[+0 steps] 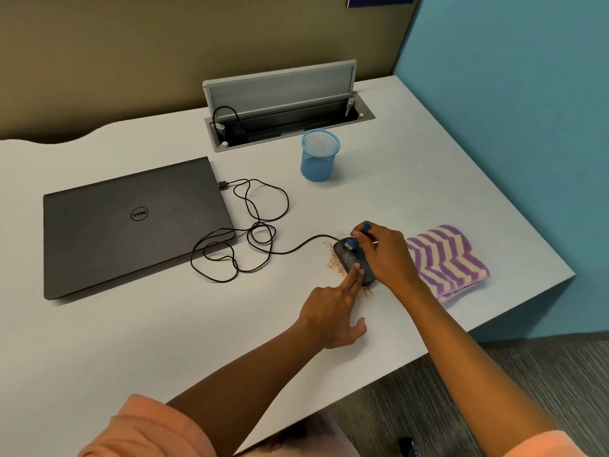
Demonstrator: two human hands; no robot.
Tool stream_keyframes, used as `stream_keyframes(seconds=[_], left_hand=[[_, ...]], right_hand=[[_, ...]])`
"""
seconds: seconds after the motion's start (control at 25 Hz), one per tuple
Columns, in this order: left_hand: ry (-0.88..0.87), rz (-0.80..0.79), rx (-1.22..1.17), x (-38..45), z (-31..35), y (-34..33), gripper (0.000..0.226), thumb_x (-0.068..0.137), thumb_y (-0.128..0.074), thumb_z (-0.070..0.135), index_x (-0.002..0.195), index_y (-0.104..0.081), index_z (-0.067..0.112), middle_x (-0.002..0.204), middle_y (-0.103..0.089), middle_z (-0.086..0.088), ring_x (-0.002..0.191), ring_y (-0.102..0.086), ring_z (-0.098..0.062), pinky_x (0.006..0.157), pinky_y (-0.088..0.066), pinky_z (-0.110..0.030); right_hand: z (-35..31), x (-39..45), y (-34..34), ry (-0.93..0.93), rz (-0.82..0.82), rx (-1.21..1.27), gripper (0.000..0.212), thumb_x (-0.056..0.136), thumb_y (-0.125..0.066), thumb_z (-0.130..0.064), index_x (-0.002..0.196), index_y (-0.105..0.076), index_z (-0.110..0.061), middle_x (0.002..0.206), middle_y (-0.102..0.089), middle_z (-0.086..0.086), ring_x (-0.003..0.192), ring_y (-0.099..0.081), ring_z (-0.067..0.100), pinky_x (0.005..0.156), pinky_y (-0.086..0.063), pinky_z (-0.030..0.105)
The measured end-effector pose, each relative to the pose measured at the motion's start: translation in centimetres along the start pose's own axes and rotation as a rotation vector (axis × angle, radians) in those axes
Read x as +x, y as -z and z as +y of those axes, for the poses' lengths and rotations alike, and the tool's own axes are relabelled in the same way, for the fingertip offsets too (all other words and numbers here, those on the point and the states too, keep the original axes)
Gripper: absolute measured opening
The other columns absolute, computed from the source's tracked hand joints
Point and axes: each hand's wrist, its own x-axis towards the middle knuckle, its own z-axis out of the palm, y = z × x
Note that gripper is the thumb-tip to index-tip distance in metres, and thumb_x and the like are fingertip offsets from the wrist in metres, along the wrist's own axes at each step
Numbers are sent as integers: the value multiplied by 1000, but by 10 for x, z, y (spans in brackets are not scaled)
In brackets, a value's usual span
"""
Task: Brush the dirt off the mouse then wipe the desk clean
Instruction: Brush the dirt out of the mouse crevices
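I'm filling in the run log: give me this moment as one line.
step: brushing | right hand: grips small blue brush on black wired mouse | left hand: two fingers press mouse | reddish dirt: on white desk | striped purple cloth: unused

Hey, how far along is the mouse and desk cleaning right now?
Done: reddish dirt already lies on the desk. In hand: the left hand steadies the mouse while the right hand holds the blue brush on it. Left: wiping with the striped cloth, lying untouched.
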Motion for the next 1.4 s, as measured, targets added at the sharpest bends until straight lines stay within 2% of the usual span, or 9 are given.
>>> stream_keyframes(seconds=[0.24,0.28,0.4,0.52,0.64,0.96,1.08,1.28,1.4], left_hand=[[26,60,-12,-3,-4,-7,93,96,-39,64,162,13,25,124,-66,-13,64,-57,-17,62,-46,-29],[7,67,-5,-6,-7,-8,90,97,-36,64,161,15,26,127,-64,-14,68,-56,-17,62,-43,-28],[-112,218,58,-16,-23,-13,80,99,-35,55,163,-15,12,163,-33,-13,89,-60,-22,77,-51,-35],[-25,294,13,-19,-43,-9,73,101,-35,52,161,-24,11,164,-29,-14,125,-53,-26,104,-42,-39],[67,292,35,-15,-57,-2,70,103,-33,51,161,-25,11,164,-30,-11,138,-42,-26,113,-33,-38],[127,257,55,0,-66,8,67,106,-28,52,161,-25,13,165,-28,-7,151,-25,-27,122,-19,-43],[65,265,18,0,-67,8,66,105,-30,50,161,-28,13,165,-31,-6,151,-26,-27,122,-20,-44],[-10,206,14,-10,-73,-6,67,104,-30,51,162,-26,16,165,-30,-4,152,-27,-27,121,-20,-46],[-17,218,32,-15,-79,-11,67,104,-28,51,160,-30,15,162,-36,-6,148,-34,-30,118,-26,-49]], right_hand=[[-1,-3,12,-5,-35,47,25,98,-54,-32,111,-69,-16,104,-73,5,93,-69,19,81,-56,25],[0,-3,14,3,-9,44,25,98,-54,-31,111,-69,-15,105,-73,5,94,-69,19,83,-56,26],[1,-10,11,50,-63,-45,32,98,-52,-35,114,-68,-13,107,-72,6,93,-68,21,83,-58,33],[2,-16,10,50,-94,33,30,96,-55,-36,113,-69,-15,104,-73,5,92,-69,20,79,-60,37],[2,-15,12,33,-28,39,30,96,-56,-34,114,-69,-15,106,-73,4,94,-68,20,82,-59,36],[-1,-21,9,58,-64,9,35,97,-54,-36,117,-68,-12,108,-73,6,95,-67,20,83,-58,34],[-5,-28,6,133,-121,-112,37,98,-50,-41,110,-69,-12,99,-73,6,84,-68,21,74,-58,36],[3,-26,15,72,16,-69,32,97,-53,-36,116,-70,-16,107,-73,2,90,-68,18,75,-58,28],[8,-32,15,91,-74,-59,31,97,-53,-36,114,-70,-16,103,-73,2,86,-67,15,69,-51,17]])
